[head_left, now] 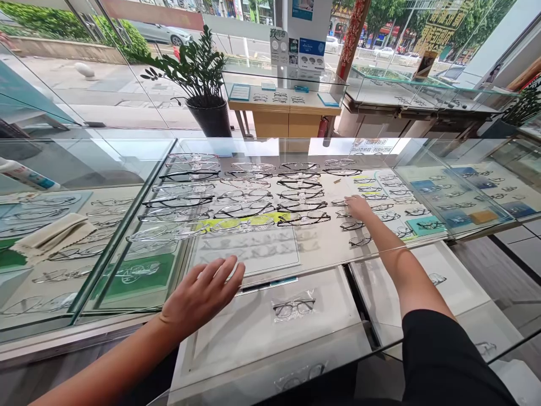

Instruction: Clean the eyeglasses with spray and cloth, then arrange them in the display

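Note:
My right hand (357,207) reaches across the glass counter, its fingers closed at the edge of a thin-framed pair of eyeglasses (339,203). Just below it, dark-rimmed eyeglasses (351,225) lie in the same column. Nearer to me, my left hand (206,292) is open, fingers stretched forward over the counter's front edge, holding nothing. Beyond that hand, several rows of eyeglasses (244,210) sit on the counter, some over a yellow strip. An open drawer below holds a pair of eyeglasses in a clear bag (295,307).
A folded beige cloth (57,235) and a white bottle (27,175) lie on the left glass case. Farther right, another case (465,186) displays more glasses. Beyond the counter stand a potted plant (207,101) and a wooden display cabinet (274,123).

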Demonstrator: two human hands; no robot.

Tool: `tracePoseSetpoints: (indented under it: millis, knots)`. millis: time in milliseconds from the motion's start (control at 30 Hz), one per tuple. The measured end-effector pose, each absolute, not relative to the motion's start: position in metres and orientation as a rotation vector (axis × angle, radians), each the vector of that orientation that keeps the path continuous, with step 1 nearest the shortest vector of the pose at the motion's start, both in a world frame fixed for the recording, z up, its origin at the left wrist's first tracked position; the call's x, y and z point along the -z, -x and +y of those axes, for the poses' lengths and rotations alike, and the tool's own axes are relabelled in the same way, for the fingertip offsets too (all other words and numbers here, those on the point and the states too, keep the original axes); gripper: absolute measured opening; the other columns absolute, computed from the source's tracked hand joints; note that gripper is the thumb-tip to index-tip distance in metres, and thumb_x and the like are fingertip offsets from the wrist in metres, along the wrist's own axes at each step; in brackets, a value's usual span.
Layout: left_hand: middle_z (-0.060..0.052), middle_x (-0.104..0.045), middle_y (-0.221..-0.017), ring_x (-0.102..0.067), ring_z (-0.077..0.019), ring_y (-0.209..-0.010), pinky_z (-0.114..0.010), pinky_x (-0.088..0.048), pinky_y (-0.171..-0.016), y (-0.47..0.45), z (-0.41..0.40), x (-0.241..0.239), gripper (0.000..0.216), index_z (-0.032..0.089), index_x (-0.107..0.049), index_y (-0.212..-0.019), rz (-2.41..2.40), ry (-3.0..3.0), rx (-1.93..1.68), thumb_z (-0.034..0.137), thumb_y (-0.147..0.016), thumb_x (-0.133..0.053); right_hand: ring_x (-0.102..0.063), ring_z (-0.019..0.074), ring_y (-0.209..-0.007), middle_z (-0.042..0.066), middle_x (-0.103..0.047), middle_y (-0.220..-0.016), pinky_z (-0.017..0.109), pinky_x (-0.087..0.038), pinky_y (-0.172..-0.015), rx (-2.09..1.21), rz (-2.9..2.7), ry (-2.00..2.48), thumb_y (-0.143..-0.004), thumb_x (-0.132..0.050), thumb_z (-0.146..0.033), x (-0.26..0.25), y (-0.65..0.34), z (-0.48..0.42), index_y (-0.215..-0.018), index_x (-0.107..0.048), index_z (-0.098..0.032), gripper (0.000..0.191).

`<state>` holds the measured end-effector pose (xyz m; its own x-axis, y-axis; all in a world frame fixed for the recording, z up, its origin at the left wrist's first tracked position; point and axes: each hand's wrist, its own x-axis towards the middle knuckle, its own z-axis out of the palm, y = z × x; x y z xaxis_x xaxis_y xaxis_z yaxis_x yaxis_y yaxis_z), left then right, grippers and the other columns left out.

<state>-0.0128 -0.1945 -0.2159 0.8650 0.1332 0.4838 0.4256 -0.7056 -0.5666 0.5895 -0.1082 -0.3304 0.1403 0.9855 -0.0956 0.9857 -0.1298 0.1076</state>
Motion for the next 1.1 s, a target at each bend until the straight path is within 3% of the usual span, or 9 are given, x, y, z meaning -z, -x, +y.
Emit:
tracePoseSetpoints:
  millis: [167,567,800,1000,1100]
  knots:
    - [-0.013,-0.085,-0.118,-0.078,-0.0272,-0.099,-0.042,-0.055,-0.082,0.013,-0.194,0.216,0.016,0.018,-0.074,-0.121,-0.396,2.333,0.519,0.021,-0.106,-0.079,-0.064,0.0371,-0.144,0.021,-0.078,-0.154,0.047,-0.050,-0.121,-0.102,1.943,-2.352,-0.105,-0.053,-0.014,0.311,-0.592,-0.125,-0.130,-0.087,-0.014,0.042]
    - [-0.012,-0.083,-0.120,-0.074,-0.0278,-0.100,-0.041,-0.049,-0.081,0.000,-0.187,0.220,0.014,0.022,-0.074,-0.122,-0.442,2.340,0.574,0.020,-0.109,-0.072,-0.060,0.0384,-0.129,0.027,-0.074,-0.137,0.048,-0.042,-0.110,-0.175,2.097,-2.103,-0.115,-0.039,-0.019,0.282,-0.511,-0.180,-0.129,-0.078,-0.008,0.042]
    - [-0.015,-0.081,-0.123,-0.070,-0.0297,-0.100,-0.043,-0.046,-0.078,-0.009,-0.181,0.228,0.016,0.020,-0.078,-0.122,-0.464,2.353,0.582,0.019,-0.109,-0.068,-0.065,0.0342,-0.131,0.025,-0.076,-0.136,0.044,-0.045,-0.112,0.025,2.160,-1.864,-0.116,-0.044,-0.019,0.259,-0.448,-0.219,-0.126,-0.077,-0.009,0.036]
    - [-0.020,-0.079,-0.134,-0.070,-0.0355,-0.110,-0.047,-0.051,-0.085,-0.018,-0.181,0.224,0.027,0.019,-0.079,-0.129,-0.617,2.499,0.476,0.020,-0.108,-0.063,-0.076,0.0272,-0.108,0.017,-0.083,-0.126,0.034,-0.051,-0.086,0.374,2.081,-1.687,-0.106,-0.061,-0.017,0.229,-0.393,-0.247,-0.109,-0.080,-0.015,0.019]
    - [-0.023,-0.076,-0.141,-0.070,-0.0389,-0.117,-0.051,-0.052,-0.092,-0.023,-0.186,0.221,0.031,0.019,-0.078,-0.131,-0.724,2.591,0.456,0.018,-0.106,-0.060,-0.075,0.0236,-0.105,0.012,-0.083,-0.127,0.031,-0.051,-0.083,0.553,2.124,-1.577,-0.102,-0.063,-0.015,0.210,-0.362,-0.265,-0.105,-0.079,-0.019,0.017]
